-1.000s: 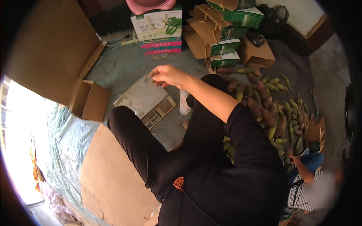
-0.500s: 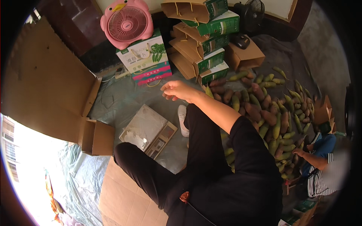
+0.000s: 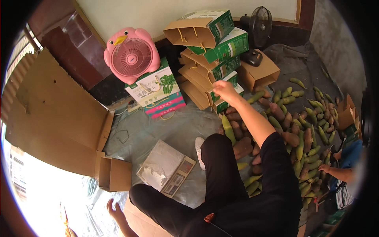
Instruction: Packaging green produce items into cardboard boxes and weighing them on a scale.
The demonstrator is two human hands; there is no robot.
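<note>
Right hand [image 3: 226, 91]: fingers curled partway, fingertips over the lower part of a stack of green cartons [image 3: 228, 46]; cannot tell whether they grip an edge or cord. Left hand [image 3: 115, 213]: fingers loosely spread, empty, low at the left beside the left knee [image 3: 143, 194].

Edges and room: stack stands near the wall, between the pink fan [image 3: 132, 59] and a brown box [image 3: 262, 71]. Its open ends face left, flaps jutting over the plastic sheet [image 3: 185, 126]. A stretch of that sheet runs from the stack down to the scale [image 3: 166, 168]; a shoe [image 3: 199, 152] is just beside the scale. To the right, room is bounded by a spread of green and reddish vegetables [image 3: 290, 138], reaching under the right forearm.

Cartons: green with white panels, bare brown inside, yellow cord handles at the mouths. Piled unevenly, the upper ones tilted and offset.
</note>
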